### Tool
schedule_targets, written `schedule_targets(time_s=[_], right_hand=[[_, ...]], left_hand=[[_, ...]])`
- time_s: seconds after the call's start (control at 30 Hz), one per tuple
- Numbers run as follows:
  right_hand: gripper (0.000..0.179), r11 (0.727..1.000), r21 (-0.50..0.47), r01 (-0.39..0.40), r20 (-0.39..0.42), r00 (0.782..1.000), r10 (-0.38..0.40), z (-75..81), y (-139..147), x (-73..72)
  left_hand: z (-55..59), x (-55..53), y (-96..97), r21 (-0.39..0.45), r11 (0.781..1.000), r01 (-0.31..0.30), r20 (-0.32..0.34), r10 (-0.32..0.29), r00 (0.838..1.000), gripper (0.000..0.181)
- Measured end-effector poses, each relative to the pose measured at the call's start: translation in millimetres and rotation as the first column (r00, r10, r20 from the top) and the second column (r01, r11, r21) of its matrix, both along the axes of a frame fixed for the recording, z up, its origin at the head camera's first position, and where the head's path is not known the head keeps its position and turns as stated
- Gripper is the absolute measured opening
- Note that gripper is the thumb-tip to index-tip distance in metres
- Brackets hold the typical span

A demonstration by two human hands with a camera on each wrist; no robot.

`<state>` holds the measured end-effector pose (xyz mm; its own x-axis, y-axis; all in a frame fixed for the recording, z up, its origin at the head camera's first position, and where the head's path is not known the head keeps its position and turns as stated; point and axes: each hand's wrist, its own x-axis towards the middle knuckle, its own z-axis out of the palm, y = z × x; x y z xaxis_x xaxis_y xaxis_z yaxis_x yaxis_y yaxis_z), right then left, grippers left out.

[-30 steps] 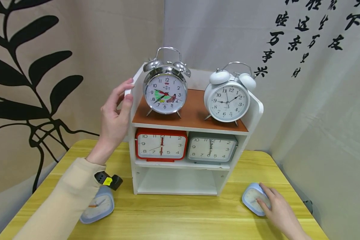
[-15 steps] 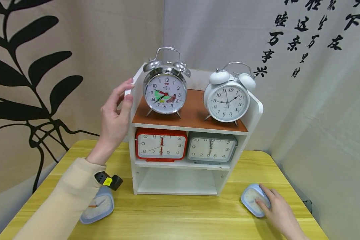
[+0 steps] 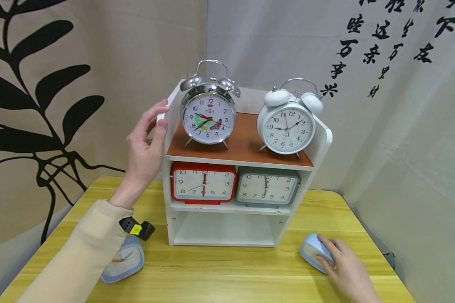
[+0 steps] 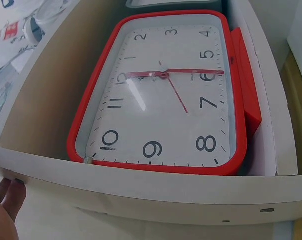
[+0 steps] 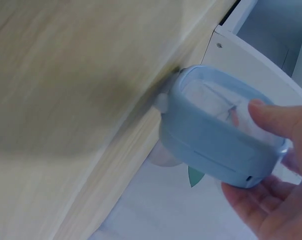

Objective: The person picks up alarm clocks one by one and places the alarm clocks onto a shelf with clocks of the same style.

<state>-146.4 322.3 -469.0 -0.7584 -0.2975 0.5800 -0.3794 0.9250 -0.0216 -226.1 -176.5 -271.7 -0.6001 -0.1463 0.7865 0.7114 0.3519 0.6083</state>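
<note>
At the upper left of a small white shelf unit (image 3: 223, 229), my left hand (image 3: 145, 147) holds the front edge of its side panel between thumb and fingers. In the left wrist view, a red rectangular clock (image 4: 155, 115) fills the compartment and fingers (image 4: 13, 197) show at the panel's outer side. My right hand (image 3: 346, 269) grips a light blue clock (image 3: 312, 252) right of the unit. The right wrist view shows the thumb on this clock's (image 5: 215, 135) face and the other fingers beneath its body, with the clock tilted close over the wooden table (image 5: 66, 75).
Atop the unit stand a silver twin-bell alarm clock (image 3: 210, 120) and a white one (image 3: 288, 130). A grey clock (image 3: 267, 187) stands beside the red one on the middle level. Another blue clock (image 3: 123, 265) lies on the table, partly behind the left sleeve (image 3: 76, 252).
My right hand has shifted slightly left and tipped the blue clock, so more of its side shows and less of its face. My left hand stays at the side panel.
</note>
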Motion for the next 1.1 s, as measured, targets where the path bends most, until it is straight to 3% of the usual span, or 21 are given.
schedule_targets(time_s=[0.4,0.57,0.67,0.83,1.1], right_hand=[[0.070,0.988,0.042,-0.147,-0.033,0.988,0.148,5.0,-19,6.7],[0.049,0.971,0.068,-0.229,-0.039,0.972,0.232,8.3,-28,9.6],[0.059,0.960,0.071,-0.271,-0.065,0.959,0.276,8.2,-34,9.7],[0.057,0.936,0.085,-0.343,-0.116,0.929,0.351,6.9,-46,10.1],[0.055,0.916,0.091,-0.391,-0.118,0.909,0.400,4.5,-61,13.0]], left_hand=[[0.6,0.1,0.7,0.001,1.000,-0.002,-0.007,0.002,1.000,0.038],[0.3,-0.2,0.1,0.002,1.000,-0.003,-0.009,0.003,1.000,0.038],[0.0,-0.6,0.1,0.003,1.000,-0.001,-0.010,0.001,1.000,0.038],[0.7,0.0,1.1,0.012,1.000,0.006,-0.012,-0.006,1.000,0.037],[-0.3,-0.2,0.5,0.004,1.000,-0.001,-0.013,0.001,1.000,0.038]])
